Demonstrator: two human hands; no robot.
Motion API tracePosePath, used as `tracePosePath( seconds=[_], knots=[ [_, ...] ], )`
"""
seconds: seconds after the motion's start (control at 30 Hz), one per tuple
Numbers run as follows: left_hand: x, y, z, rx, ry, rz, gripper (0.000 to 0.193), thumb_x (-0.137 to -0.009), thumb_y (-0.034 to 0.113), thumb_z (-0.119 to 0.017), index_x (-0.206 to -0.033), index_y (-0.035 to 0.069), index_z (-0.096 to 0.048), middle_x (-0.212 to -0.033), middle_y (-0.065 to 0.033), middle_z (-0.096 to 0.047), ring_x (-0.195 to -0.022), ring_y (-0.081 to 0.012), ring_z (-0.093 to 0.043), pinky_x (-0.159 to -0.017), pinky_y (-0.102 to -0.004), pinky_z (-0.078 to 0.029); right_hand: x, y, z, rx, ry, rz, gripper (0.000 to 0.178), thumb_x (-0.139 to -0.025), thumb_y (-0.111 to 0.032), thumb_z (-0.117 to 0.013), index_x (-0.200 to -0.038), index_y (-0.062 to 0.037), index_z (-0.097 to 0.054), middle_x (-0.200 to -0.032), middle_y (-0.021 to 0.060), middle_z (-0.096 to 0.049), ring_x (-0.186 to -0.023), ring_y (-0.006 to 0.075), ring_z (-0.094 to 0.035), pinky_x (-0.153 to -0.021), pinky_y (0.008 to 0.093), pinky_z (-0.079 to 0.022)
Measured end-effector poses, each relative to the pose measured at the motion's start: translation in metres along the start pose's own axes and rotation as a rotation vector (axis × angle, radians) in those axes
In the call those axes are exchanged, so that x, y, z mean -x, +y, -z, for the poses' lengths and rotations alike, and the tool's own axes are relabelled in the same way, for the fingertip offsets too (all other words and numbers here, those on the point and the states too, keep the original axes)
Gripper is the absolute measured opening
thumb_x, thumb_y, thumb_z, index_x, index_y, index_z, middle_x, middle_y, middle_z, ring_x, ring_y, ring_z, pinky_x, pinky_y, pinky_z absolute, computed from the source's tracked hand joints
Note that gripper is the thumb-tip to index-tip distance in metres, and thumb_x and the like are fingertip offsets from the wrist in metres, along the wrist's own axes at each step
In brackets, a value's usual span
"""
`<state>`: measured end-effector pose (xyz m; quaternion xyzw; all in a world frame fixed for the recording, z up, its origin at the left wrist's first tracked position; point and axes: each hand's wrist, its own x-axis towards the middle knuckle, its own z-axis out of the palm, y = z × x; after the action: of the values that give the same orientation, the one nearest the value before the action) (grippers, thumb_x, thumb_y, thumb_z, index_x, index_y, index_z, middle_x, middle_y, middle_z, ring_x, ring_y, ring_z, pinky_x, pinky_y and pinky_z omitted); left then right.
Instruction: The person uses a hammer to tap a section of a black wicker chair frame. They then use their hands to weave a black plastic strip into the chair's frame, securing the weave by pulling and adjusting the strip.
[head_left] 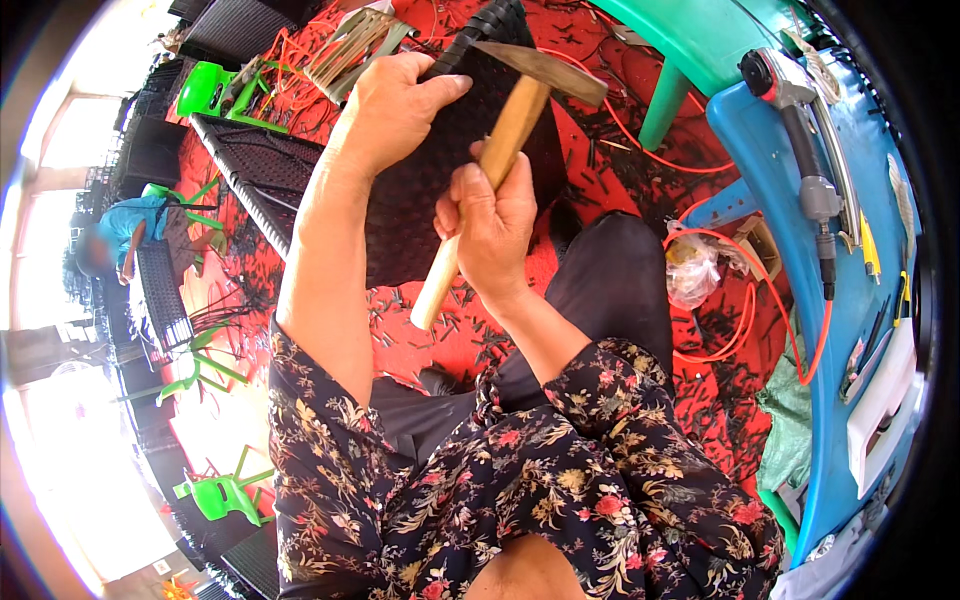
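Note:
My right hand [487, 215] is wrapped around the wooden handle of a hammer [517, 127]. The hammer is raised, its dark metal head at the top and its handle end pointing down toward my lap. Under it stands a black woven chair or seat frame [405, 215], made of flat, shiny strips. My left hand [392, 112] is closed at the upper edge of this woven piece, thumb stretched to the right. Its other fingertips are partly hidden. The hammer head is to the right of my left thumb, apart from it.
A blue plastic table [790, 190] on the right carries a pneumatic tool [805, 150] with an orange hose [825, 345]. A green stool [690, 40] is beyond it. Cut black strips litter the red floor [400, 345]. Another person [140, 225] works at the far left, near bright green stools [215, 495].

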<state>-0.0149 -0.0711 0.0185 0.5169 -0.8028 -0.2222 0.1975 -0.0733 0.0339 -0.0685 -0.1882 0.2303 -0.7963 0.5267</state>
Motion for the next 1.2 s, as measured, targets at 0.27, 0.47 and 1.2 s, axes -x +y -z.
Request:
tracePosePath(
  seconds=[0.27,0.47,1.2],
  knots=[
    [-0.005,-0.005,-0.005,-0.015,-0.02,0.009,0.031,-0.085,0.028,-0.066,-0.069,0.003,-0.055,-0.063,0.0085,-0.039,-0.061,-0.0031,-0.035,-0.053,-0.0261,-0.03,-0.01,-0.006,0.005,0.103,0.006,0.003,0.013,-0.096,-0.006,-0.044,-0.107,-0.0001,-0.04,-0.068,0.0012,-0.043,-0.045,0.0068,-0.043,-0.039,0.0219,-0.037],
    [0.002,0.002,-0.002,0.007,-0.036,0.073,0.027,-0.085,0.027,-0.066,-0.078,0.001,-0.063,-0.064,0.0084,-0.045,-0.063,-0.0028,-0.038,-0.055,-0.0251,-0.033,-0.004,-0.012,0.002,0.041,-0.008,0.076,0.011,-0.094,-0.005,-0.044,-0.104,-0.001,-0.041,-0.068,0.0013,-0.044,-0.045,0.0071,-0.045,-0.039,0.0227,-0.038],
    [0.011,-0.015,0.009,0.028,-0.062,0.121,0.025,-0.089,0.026,-0.063,-0.077,0.004,-0.062,-0.068,0.0106,-0.044,-0.065,-0.0009,-0.037,-0.059,-0.0225,-0.032,-0.021,-0.049,0.028,0.404,-0.054,0.376,0.022,-0.089,-0.008,-0.064,-0.104,0.0002,-0.05,-0.071,-0.0011,-0.052,-0.056,0.0037,-0.047,-0.049,0.0194,-0.04]
  ],
)
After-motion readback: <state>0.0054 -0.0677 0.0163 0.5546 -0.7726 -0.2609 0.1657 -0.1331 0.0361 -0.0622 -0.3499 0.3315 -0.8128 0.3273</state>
